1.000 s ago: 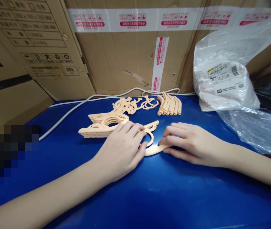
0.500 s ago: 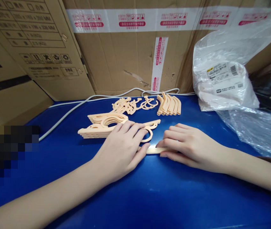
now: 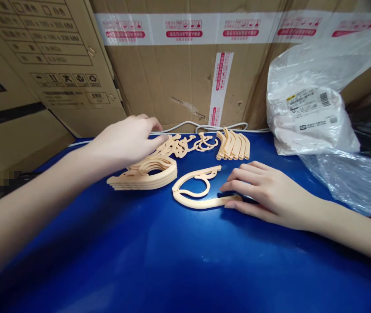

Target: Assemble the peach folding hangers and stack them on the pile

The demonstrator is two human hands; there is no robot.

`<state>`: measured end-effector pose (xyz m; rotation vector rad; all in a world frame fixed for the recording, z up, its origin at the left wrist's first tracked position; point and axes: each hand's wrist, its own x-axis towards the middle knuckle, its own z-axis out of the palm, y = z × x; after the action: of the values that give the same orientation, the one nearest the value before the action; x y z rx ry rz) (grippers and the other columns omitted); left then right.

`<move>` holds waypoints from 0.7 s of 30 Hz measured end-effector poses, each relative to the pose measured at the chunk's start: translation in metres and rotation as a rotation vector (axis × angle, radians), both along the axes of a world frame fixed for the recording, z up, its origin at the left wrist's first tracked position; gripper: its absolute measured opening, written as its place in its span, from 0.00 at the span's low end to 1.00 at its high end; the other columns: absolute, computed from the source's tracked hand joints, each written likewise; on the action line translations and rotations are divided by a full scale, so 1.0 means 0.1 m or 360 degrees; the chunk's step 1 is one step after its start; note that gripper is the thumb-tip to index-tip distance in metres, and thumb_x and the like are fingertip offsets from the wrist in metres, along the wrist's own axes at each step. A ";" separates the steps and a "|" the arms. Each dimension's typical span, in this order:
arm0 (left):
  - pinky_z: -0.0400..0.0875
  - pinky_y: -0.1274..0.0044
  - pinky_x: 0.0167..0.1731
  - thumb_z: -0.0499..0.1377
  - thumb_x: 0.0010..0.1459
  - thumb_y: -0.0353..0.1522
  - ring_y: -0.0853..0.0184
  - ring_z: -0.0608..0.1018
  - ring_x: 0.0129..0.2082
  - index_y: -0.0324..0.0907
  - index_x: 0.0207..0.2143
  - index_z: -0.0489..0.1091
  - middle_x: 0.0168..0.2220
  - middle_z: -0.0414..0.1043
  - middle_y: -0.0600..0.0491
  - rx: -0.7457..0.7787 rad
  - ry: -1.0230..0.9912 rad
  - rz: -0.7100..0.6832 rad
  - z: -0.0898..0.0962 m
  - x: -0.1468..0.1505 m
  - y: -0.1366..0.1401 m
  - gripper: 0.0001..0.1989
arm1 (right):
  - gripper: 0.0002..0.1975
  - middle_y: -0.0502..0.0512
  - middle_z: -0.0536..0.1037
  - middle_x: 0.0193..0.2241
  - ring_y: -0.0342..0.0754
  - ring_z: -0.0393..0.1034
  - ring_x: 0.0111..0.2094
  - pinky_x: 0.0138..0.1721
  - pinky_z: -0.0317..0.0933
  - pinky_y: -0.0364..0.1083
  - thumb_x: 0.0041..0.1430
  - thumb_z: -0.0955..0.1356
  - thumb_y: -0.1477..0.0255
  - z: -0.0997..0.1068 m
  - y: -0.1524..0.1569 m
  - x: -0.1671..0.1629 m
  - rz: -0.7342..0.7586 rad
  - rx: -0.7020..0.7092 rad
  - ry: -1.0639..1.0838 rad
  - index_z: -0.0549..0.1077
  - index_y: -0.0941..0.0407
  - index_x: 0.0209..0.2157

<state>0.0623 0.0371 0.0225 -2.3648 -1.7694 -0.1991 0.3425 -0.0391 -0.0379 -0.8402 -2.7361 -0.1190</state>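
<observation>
A peach plastic hanger piece (image 3: 194, 196) lies flat on the blue table (image 3: 178, 261). My right hand (image 3: 263, 193) rests on its right end, thumb and fingertips pressing it down. My left hand (image 3: 125, 141) hovers above a stack of the same peach pieces (image 3: 146, 174), its fingers reaching into a pile of small peach hooks (image 3: 180, 144) behind the stack. Whether it grips a hook I cannot tell. A row of curved peach arms (image 3: 233, 145) lies beyond my right hand.
Cardboard boxes (image 3: 185, 65) wall off the back and left of the table. A white cable (image 3: 185, 127) runs along their foot. A clear plastic bag with white packets (image 3: 309, 117) sits at the right, its film spilling over the table edge.
My left hand has lifted off the hanger piece and moved back and left to the hook pile. The piece now lies uncovered. My right hand stayed at its right end.
</observation>
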 end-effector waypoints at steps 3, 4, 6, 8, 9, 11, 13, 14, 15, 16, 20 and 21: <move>0.66 0.68 0.42 0.50 0.58 0.53 0.49 0.75 0.47 0.41 0.51 0.70 0.50 0.73 0.43 -0.0242 0.0119 0.0182 -0.05 -0.10 0.32 0.30 | 0.15 0.58 0.76 0.36 0.49 0.68 0.36 0.38 0.55 0.49 0.69 0.59 0.65 0.02 0.02 0.02 -0.0004 0.0029 -0.0011 0.74 0.57 0.42; 0.66 0.69 0.41 0.50 0.56 0.54 0.49 0.75 0.47 0.41 0.51 0.70 0.50 0.73 0.42 -0.0310 0.0119 0.0221 -0.08 -0.13 0.40 0.32 | 0.15 0.58 0.76 0.36 0.49 0.68 0.37 0.39 0.55 0.49 0.69 0.59 0.66 0.02 0.02 0.03 -0.0004 0.0040 -0.0013 0.74 0.57 0.42; 0.65 0.72 0.38 0.53 0.53 0.54 0.52 0.76 0.45 0.41 0.47 0.72 0.48 0.75 0.43 -0.0451 0.0064 0.0235 -0.14 -0.16 0.55 0.31 | 0.14 0.57 0.76 0.37 0.49 0.68 0.36 0.40 0.55 0.49 0.69 0.60 0.67 0.03 0.03 0.04 0.0000 0.0061 -0.0012 0.74 0.56 0.42; 0.64 0.74 0.35 0.56 0.50 0.53 0.54 0.77 0.42 0.41 0.44 0.74 0.45 0.76 0.43 -0.0547 -0.0020 0.0218 -0.19 -0.17 0.65 0.29 | 0.14 0.57 0.76 0.37 0.49 0.68 0.36 0.40 0.56 0.49 0.69 0.59 0.67 0.03 0.04 0.04 0.0003 0.0076 -0.0008 0.74 0.56 0.41; 0.64 0.74 0.34 0.57 0.49 0.52 0.55 0.77 0.41 0.41 0.42 0.75 0.43 0.77 0.44 -0.0568 -0.0059 0.0206 -0.21 -0.17 0.69 0.28 | 0.14 0.57 0.76 0.36 0.48 0.68 0.36 0.40 0.56 0.49 0.69 0.59 0.67 0.03 0.04 0.04 0.0005 0.0079 -0.0009 0.74 0.56 0.41; 0.64 0.75 0.33 0.59 0.47 0.50 0.56 0.77 0.39 0.41 0.40 0.75 0.41 0.78 0.45 -0.0574 -0.0111 0.0197 -0.23 -0.17 0.73 0.26 | 0.14 0.57 0.77 0.36 0.49 0.69 0.36 0.39 0.56 0.49 0.69 0.59 0.67 0.03 0.04 0.04 0.0002 0.0079 -0.0016 0.74 0.56 0.41; 0.63 0.74 0.31 0.59 0.45 0.49 0.57 0.77 0.37 0.41 0.37 0.76 0.37 0.78 0.46 -0.0570 -0.0134 0.0199 -0.25 -0.16 0.76 0.24 | 0.14 0.57 0.77 0.36 0.49 0.69 0.36 0.39 0.56 0.49 0.69 0.59 0.67 0.03 0.04 0.03 -0.0005 0.0077 -0.0024 0.74 0.56 0.41; 0.62 0.74 0.30 0.60 0.45 0.49 0.57 0.77 0.35 0.41 0.35 0.76 0.34 0.78 0.46 -0.0572 -0.0147 0.0199 -0.25 -0.16 0.76 0.23 | 0.14 0.57 0.77 0.36 0.49 0.69 0.36 0.39 0.56 0.49 0.69 0.59 0.67 0.03 0.04 0.03 -0.0007 0.0078 -0.0026 0.74 0.56 0.41; 0.62 0.74 0.30 0.60 0.44 0.49 0.57 0.76 0.33 0.41 0.33 0.76 0.31 0.78 0.46 -0.0577 -0.0162 0.0200 -0.25 -0.16 0.77 0.22 | 0.14 0.57 0.77 0.35 0.49 0.69 0.36 0.39 0.56 0.49 0.69 0.59 0.67 0.03 0.04 0.03 -0.0007 0.0076 -0.0027 0.75 0.57 0.41; 0.61 0.74 0.29 0.60 0.44 0.49 0.58 0.76 0.32 0.41 0.31 0.75 0.29 0.77 0.47 -0.0582 -0.0180 0.0202 -0.26 -0.16 0.78 0.22 | 0.14 0.57 0.76 0.35 0.49 0.70 0.36 0.39 0.56 0.49 0.69 0.59 0.67 0.03 0.04 0.03 -0.0007 0.0072 -0.0029 0.75 0.57 0.40; 0.62 0.75 0.27 0.60 0.43 0.49 0.60 0.76 0.29 0.41 0.25 0.73 0.27 0.76 0.47 -0.0635 -0.0283 0.0206 -0.27 -0.18 0.81 0.19 | 0.15 0.57 0.77 0.35 0.49 0.70 0.36 0.39 0.56 0.49 0.69 0.58 0.68 0.02 0.04 0.03 -0.0005 0.0055 -0.0036 0.75 0.56 0.40; 0.62 0.75 0.27 0.60 0.43 0.49 0.61 0.76 0.29 0.41 0.25 0.73 0.27 0.77 0.47 -0.0660 -0.0316 0.0207 -0.27 -0.19 0.82 0.19 | 0.15 0.57 0.77 0.35 0.48 0.70 0.36 0.39 0.56 0.49 0.69 0.58 0.68 0.02 0.04 0.03 -0.0005 0.0053 -0.0037 0.75 0.56 0.40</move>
<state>0.0437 0.1186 -0.0046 -2.5616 -2.2375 -0.0522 0.3457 -0.0350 -0.0354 -0.8394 -2.7466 -0.1758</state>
